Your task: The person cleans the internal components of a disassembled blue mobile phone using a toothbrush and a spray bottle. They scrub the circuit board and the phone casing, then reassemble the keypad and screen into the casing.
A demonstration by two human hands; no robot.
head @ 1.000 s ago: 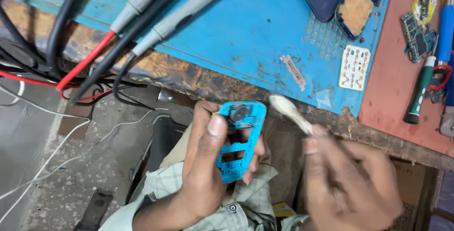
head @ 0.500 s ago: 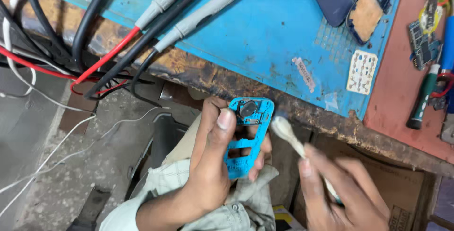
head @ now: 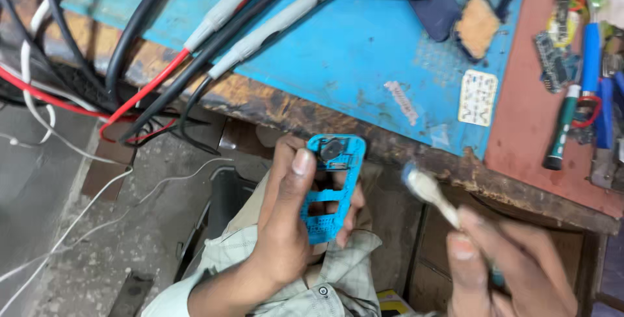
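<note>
While the light-blue plastic phone frame [head: 331, 187] is pinched upright by the left hand [head: 286, 226], thumb on its face and fingers behind, below the near table edge, a small brush [head: 432, 193] is gripped in the closed fingers of the right hand [head: 507, 265] just to the right. Judged thin, light, stiff and easily cracked at its cut-outs, the frame is best held by its side rails. Farther off, a blue mat [head: 338, 50], probe leads [head: 260, 18] and a green screwdriver [head: 562, 128] are noted.

Left hand [head: 286, 226] raised, fingers curled in a grip, right hand [head: 507, 265] pinched shut, lower right
</note>
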